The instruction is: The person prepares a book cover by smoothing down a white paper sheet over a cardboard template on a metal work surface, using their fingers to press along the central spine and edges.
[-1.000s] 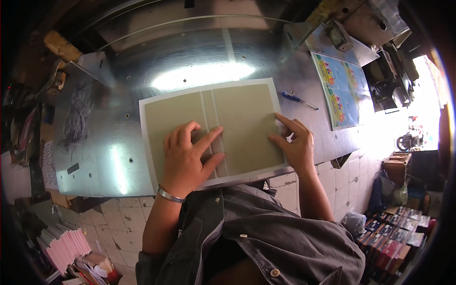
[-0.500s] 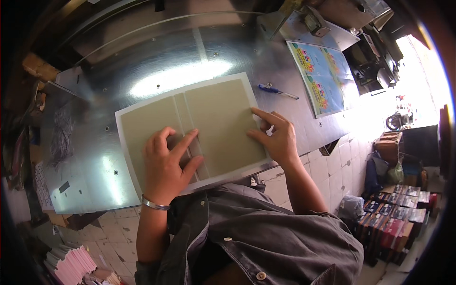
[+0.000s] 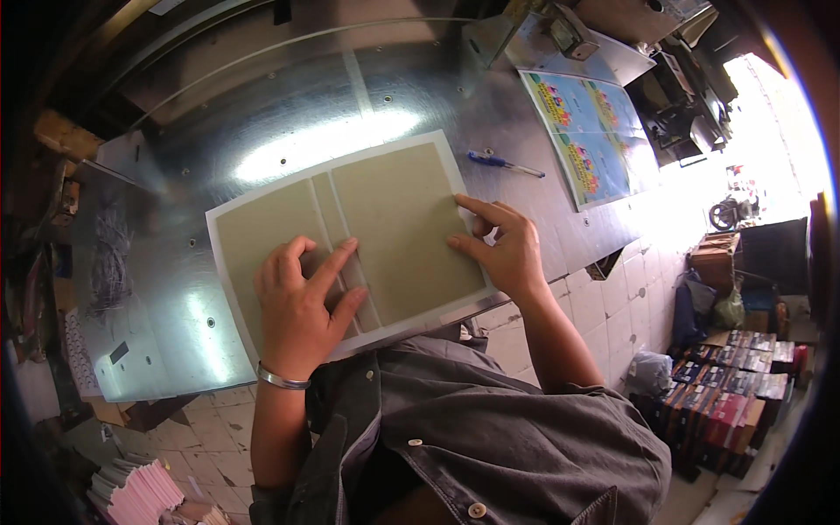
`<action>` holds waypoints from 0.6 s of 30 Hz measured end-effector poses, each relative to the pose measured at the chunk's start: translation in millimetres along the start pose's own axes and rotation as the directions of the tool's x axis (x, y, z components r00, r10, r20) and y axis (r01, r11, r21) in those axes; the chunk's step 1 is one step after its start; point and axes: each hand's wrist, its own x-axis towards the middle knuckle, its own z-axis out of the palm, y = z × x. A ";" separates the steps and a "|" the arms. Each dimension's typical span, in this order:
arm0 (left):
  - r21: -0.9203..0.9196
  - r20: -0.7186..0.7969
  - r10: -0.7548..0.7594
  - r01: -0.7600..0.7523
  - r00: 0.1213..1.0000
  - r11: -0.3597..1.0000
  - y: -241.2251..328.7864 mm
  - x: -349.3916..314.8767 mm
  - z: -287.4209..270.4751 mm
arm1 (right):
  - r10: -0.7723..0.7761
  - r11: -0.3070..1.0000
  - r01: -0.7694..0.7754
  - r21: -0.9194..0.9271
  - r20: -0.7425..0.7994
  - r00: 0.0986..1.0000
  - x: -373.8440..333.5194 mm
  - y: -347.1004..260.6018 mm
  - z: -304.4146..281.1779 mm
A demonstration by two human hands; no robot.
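Note:
A hardcover book case (image 3: 398, 219) lies opened flat on the metal table. It has greyish-green boards, a narrow spine strip between two pale grooves and a white paper border all round. My left hand (image 3: 302, 302) rests with fingers spread over the left board and the spine, its index fingertip beside the right groove. On the right board's outer edge, my right hand (image 3: 507, 245) has its index finger stretched out and its thumb apart from it, both touching the board. The other fingers of that hand are loosely bent. A blue pen (image 3: 505, 164) lies beyond the right edge.
The metal table (image 3: 184, 289) reflects bright light. A colourful printed sheet (image 3: 591, 140) lies at the right. Tangled thread (image 3: 111, 254) sits at the left. Stacked books (image 3: 722, 394) stand on the tiled floor at the right, and pink paper stacks (image 3: 144, 493) at the lower left.
The whole picture has shifted slightly to the left. Both hands stay in nearly the same places on the book case.

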 end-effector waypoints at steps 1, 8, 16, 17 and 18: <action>-0.003 -0.003 0.003 -0.003 1.000 1.000 -0.2 0.0 0.4 | 0.001 1.000 -0.001 0.003 -0.003 1.000 -0.2 0.0 -0.2; 0.014 -0.015 0.014 -0.014 1.000 1.000 -0.7 -1.0 1.2 | 0.072 0.997 -0.071 -0.010 0.035 0.997 0.3 -8.5 -4.1; 0.004 -0.003 0.013 -0.013 1.000 1.000 -0.5 -0.9 0.1 | 0.018 1.000 -0.018 0.015 0.007 1.000 -0.6 -0.4 -1.4; 0.001 -0.002 0.014 -0.014 1.000 1.000 -0.3 -0.8 0.1 | 0.021 1.000 -0.021 0.019 0.011 1.000 -1.0 -0.6 -2.0; -0.006 0.002 0.010 -0.010 1.000 1.000 -0.2 -0.6 -0.2 | 0.024 1.000 -0.024 0.017 0.009 1.000 -0.8 -0.9 -2.4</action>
